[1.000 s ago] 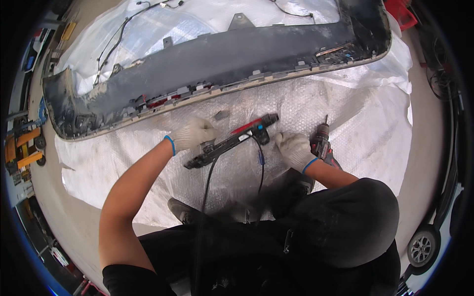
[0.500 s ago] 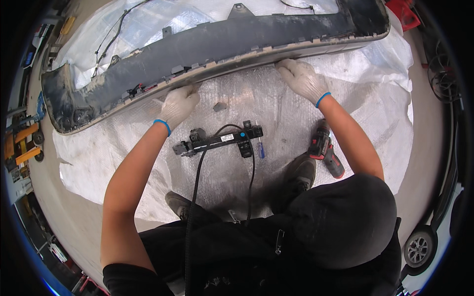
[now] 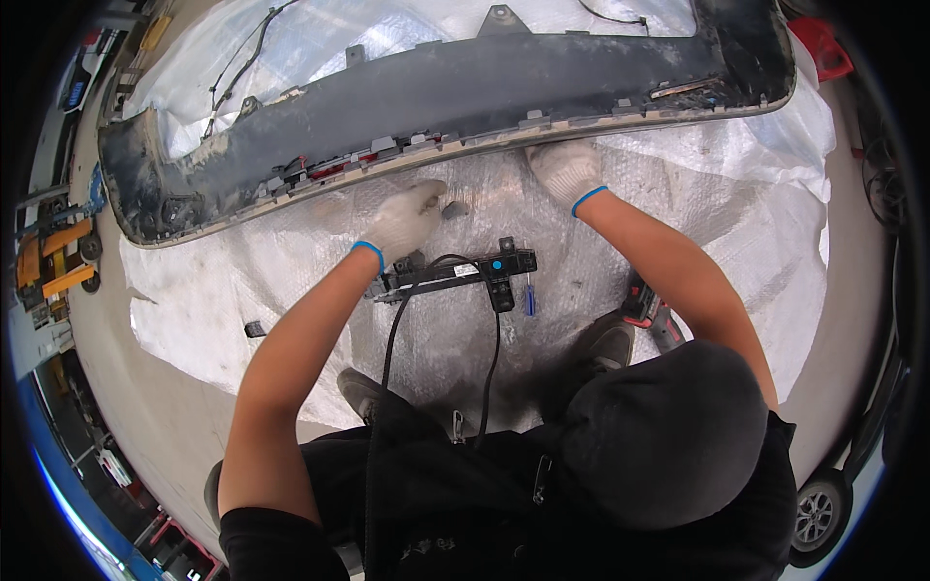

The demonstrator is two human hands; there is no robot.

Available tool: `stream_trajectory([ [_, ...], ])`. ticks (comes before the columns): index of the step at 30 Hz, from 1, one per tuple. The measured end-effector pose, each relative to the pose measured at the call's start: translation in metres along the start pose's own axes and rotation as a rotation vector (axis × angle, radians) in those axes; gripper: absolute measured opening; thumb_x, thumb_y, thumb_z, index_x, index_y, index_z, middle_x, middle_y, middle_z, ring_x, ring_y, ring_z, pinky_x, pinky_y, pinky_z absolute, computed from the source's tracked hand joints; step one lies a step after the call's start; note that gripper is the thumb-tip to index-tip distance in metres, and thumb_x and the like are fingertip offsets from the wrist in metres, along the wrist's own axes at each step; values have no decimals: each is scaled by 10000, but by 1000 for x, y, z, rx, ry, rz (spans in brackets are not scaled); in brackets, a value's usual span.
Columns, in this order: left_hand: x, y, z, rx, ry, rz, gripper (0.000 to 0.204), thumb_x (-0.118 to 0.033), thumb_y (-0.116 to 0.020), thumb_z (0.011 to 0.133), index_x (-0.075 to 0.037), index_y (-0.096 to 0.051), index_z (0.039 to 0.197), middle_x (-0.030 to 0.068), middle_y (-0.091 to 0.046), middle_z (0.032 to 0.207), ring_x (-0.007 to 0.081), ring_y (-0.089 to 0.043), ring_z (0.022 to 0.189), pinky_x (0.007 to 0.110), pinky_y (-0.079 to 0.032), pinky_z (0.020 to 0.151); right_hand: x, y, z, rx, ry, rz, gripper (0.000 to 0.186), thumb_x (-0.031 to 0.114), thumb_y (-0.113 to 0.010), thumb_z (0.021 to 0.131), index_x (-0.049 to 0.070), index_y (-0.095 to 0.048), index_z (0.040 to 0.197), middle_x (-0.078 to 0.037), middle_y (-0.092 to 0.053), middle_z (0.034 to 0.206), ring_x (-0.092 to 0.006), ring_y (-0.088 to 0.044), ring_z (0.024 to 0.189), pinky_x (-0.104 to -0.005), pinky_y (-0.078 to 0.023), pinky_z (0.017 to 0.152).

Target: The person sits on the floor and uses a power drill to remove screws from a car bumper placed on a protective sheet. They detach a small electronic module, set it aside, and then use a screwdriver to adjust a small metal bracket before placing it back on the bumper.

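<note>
A long dark car bumper (image 3: 417,92) lies across the far side, its inner face up and its dusty near rim toward me. My right hand (image 3: 567,174), in a white knit glove, is closed at this rim right of the middle; its fingertips are partly hidden there. My left hand (image 3: 405,221), gloved alike, is just short of the rim with its fingers loosely stretched out and nothing visible in them. Below it sits a black bracket-like part (image 3: 450,276) with a cable. Red strip-like pieces (image 3: 363,157) show inside the bumper's near rim.
White bubble sheeting (image 3: 668,232) covers the floor. A blue screwdriver (image 3: 530,300) lies right of the bracket. My right forearm partly covers a red and black cordless drill (image 3: 639,302). Small dark pieces (image 3: 255,329) lie on the sheeting. A black cable (image 3: 386,358) runs toward my body.
My left hand has moved right and back from the rim. My right hand has shifted left along it. More of the red strip inside the bumper shows, and the view has shifted slightly.
</note>
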State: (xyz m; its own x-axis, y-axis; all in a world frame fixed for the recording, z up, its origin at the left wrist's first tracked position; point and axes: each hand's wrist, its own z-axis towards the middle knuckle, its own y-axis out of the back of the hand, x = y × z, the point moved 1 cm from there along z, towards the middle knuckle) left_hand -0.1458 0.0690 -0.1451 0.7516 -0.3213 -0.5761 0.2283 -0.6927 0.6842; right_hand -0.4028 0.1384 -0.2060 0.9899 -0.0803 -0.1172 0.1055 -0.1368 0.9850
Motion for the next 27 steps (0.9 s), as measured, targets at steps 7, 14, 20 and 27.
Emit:
stream_trajectory([
  [7, -5, -31, 9, 42, -177, 363, 338, -195, -624, 861, -89, -654, 1181, 191, -671, 1056, 360, -648, 1025, 419, -505, 921, -5, 1, 8, 137, -137, 300, 468, 288, -347, 1052, 61, -470, 1441, -165, -548, 1416, -308, -533, 1303, -423, -434, 1085],
  [14, -6, -16, 9, 284, -38, -74, 319, -152, -609, 847, -87, -663, 1155, 130, -697, 1018, 275, -683, 916, 381, -532, 783, -13, -12, -3, -71, 38, 54, 477, 307, -349, 1046, 67, -457, 1443, -186, -570, 1381, -303, -555, 1278, -429, -480, 1037],
  [20, 7, -18, -1, 417, 323, -887, 432, -81, -563, 870, -37, -573, 1300, 101, -670, 961, 163, -658, 797, 278, -515, 651, -3, 1, -1, 47, 171, 119, 396, 209, -443, 993, 41, -476, 1350, -172, -684, 1104, -278, -684, 935, -414, -574, 758],
  [27, 2, -13, 6, 531, 252, -1213, 309, -57, -473, 890, -23, -557, 1185, 121, -660, 977, 205, -684, 836, 323, -560, 680, -32, -16, -111, 40, -141, 1515, 194, 190, -514, 923, 34, -626, 954, -157, -658, 859, -254, -637, 685, -403, -525, 620],
])
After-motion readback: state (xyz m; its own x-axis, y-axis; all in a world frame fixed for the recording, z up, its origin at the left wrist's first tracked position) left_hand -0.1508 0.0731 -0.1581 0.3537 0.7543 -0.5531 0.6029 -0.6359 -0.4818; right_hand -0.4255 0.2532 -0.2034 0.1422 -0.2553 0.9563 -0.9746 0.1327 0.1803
